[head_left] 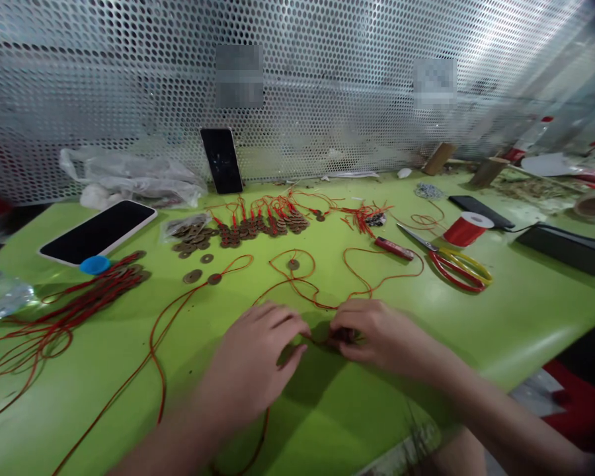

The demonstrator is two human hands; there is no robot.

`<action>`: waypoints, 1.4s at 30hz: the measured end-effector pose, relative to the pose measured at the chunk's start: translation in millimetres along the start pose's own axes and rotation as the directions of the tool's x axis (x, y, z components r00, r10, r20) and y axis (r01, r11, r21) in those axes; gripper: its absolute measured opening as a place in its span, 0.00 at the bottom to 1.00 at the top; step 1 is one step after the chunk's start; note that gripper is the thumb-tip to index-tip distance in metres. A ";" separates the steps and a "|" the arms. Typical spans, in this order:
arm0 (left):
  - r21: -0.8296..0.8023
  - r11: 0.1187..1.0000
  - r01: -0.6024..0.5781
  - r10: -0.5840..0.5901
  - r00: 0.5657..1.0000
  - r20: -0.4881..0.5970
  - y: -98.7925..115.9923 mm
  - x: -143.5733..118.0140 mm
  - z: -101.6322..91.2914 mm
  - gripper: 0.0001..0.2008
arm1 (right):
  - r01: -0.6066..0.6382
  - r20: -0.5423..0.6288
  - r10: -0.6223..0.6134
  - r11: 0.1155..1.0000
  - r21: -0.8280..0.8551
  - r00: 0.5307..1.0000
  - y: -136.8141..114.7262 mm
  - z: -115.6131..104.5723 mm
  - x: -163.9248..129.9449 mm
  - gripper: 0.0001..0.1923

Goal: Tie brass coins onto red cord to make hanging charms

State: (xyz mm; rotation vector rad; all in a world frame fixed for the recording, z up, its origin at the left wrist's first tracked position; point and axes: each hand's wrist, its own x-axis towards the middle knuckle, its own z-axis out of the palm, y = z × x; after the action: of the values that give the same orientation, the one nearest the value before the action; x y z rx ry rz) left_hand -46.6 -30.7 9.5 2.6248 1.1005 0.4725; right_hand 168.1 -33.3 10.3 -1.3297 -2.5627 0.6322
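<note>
My left hand [262,354] is curled just above the green table, left of centre. A thin red cord [320,342] runs from its fingertips to my right hand [371,334], whose fingers are pinched on the cord. Something small and dark shows under the right fingers, too shaded to make out. Beyond the hands, a brown holed coin [293,264] lies inside a loop of red cord. To the left, another coin [214,279] is threaded on a long doubled cord.
A row of corded coins [262,225] lies at the back, beside loose coins [193,235]. Corded coins [104,284] lie left, near a phone [99,231]; another phone [222,160] stands upright. At right are scissors [459,268], a red thread spool [469,229], a lighter [394,248] and a dark case [568,248].
</note>
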 end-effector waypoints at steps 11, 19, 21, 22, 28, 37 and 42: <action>0.263 0.933 -0.247 0.236 0.969 0.071 4.3 0.5 2.4 0.07 | -0.004 -0.032 0.004 1.000 0.028 0.999 1.9 1.7 0.3 0.06; 0.184 0.961 -0.204 0.211 0.977 -0.018 -1.5 -0.3 4.9 0.10 | -0.032 -0.029 0.033 0.999 0.018 0.999 -0.7 1.7 0.6 0.06; 0.173 0.964 -0.203 0.208 0.978 -0.009 -1.3 -0.5 4.2 0.09 | -0.042 -0.021 0.043 0.999 0.019 0.999 -1.8 1.3 1.0 0.06; 0.173 0.963 -0.207 0.209 0.978 0.004 -0.8 -0.5 3.8 0.09 | -0.043 -0.017 0.043 0.999 0.023 0.999 -2.5 1.0 1.1 0.07; 0.175 0.963 -0.203 0.193 0.979 0.072 3.3 -0.2 3.3 0.09 | -0.046 -0.016 0.046 0.999 0.006 0.999 -3.7 0.5 -0.5 0.05; 0.128 0.988 -0.088 0.092 0.995 -0.025 -5.9 0.6 10.2 0.09 | -0.002 -0.031 0.001 1.000 -0.027 1.000 -7.4 0.6 -3.6 0.05; 0.178 0.980 -0.084 0.084 0.996 0.009 -11.5 1.2 9.7 0.09 | -0.135 -0.288 0.112 0.989 -0.061 0.951 23.2 -22.3 -16.8 0.08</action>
State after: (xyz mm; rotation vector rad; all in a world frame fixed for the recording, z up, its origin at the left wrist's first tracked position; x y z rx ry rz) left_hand -49.5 -23.0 -3.3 2.8353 1.0816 0.4065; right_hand 202.6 -28.8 20.3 -1.4948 -2.3090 0.3305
